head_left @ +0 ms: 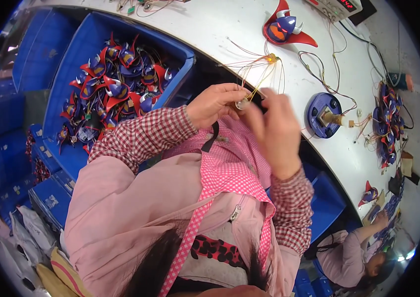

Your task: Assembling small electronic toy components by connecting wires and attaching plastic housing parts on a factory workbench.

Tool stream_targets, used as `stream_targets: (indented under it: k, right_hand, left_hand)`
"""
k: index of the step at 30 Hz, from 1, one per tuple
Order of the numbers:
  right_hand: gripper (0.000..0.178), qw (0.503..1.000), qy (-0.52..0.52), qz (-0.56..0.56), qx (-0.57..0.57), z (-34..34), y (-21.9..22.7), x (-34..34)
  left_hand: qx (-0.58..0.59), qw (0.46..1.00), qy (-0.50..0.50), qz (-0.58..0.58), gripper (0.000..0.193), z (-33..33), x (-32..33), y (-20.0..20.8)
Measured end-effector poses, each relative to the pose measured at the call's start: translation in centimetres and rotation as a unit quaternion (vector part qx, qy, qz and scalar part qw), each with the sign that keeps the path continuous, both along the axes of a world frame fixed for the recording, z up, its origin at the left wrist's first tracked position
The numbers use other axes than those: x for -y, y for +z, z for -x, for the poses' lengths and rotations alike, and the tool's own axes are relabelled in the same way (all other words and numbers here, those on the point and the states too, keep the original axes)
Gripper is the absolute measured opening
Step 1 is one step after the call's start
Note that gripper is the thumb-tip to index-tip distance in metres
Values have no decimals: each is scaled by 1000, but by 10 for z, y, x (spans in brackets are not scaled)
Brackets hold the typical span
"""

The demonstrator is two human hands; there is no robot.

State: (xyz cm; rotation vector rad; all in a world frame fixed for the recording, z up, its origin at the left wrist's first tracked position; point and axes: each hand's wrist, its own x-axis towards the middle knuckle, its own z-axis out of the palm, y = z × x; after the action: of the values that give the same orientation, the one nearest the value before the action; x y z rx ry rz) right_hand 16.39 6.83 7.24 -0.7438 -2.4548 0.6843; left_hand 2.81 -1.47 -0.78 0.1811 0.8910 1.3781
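Left hand pinches small round translucent part between thumb and fingertips, by near edge of white table. Right hand blurred, fingers part-curled just beside it; cannot tell its grip. Thin wires run toward yellow-lit piece.

The small round piece mid-frame looks like clear, shiny plastic, and the thin wires by it seem plastic-coated. At upper right, the horned toy head is smooth, glossy plastic, its horns silvery like metal. The tabletop is smooth with a faint sheen; the bin at upper left is slick blue plastic. Lower down, the pink jacket is soft matt cloth, the checked sleeve woven fabric, the zip pull shiny metal.
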Motion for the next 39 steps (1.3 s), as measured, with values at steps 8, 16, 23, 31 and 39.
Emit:
stream_targets:
  k: [8, 16, 23, 31, 39]
  right_hand:
    - [24, 1000, 14, 0, -2, -7, -46, 10]
    - [17, 894, -50, 424, -138, -19, -56, 10]
    - [19, 813, -74, 538, -210, -14, -69, 20]
    - [20, 751, -22, 609, -255, -10, -64, 20]
    - [15, 953, -28, 247, -173, -11, -78, 15]
  left_hand:
    - [-24, 1000, 1, -8, 21, -5, 2, -1]
    - [-48, 997, 48, 36, 17, -1, -1, 7]
    - [-34, 992, 122, 13, 18, 3, 3, 11]
    - [-58, 997, 50, 6, 15, -5, 2, 0]
    - [-89, 996, -25, 13, 16, -5, 1, 9]
